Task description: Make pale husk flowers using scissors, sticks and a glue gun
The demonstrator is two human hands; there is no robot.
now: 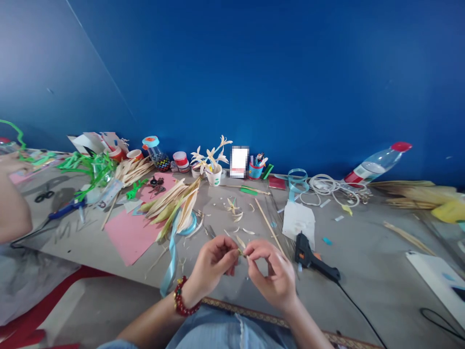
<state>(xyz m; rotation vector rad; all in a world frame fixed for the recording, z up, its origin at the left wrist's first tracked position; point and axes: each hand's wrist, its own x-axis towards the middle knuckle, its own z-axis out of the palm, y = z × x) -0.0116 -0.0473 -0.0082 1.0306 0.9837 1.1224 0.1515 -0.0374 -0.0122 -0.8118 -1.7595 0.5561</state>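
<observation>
Just above the table's front edge, my left hand (217, 258) and my right hand (273, 275) meet fingertip to fingertip. Both pinch a small pale corn husk petal (240, 241), pointed at its upper end; its lower end is hidden by my fingers. Beyond them on the table lie a loose husk flower (231, 206) and several curled husk scraps (248, 231). A thin stick (268, 224) rests behind my right hand. A black glue gun (313, 256) lies to the right of that hand, beside a white paper sheet (299, 222).
Corn husks (169, 202), light blue ribbon (170, 265) and pink paper (132, 238) lie to the left. Husk flowers stand in a white cup (214, 176) by the wall. Coiled white cord (321, 185) and a tilted bottle (378, 164) are at right. Another person's arm (12, 203) reaches in at far left.
</observation>
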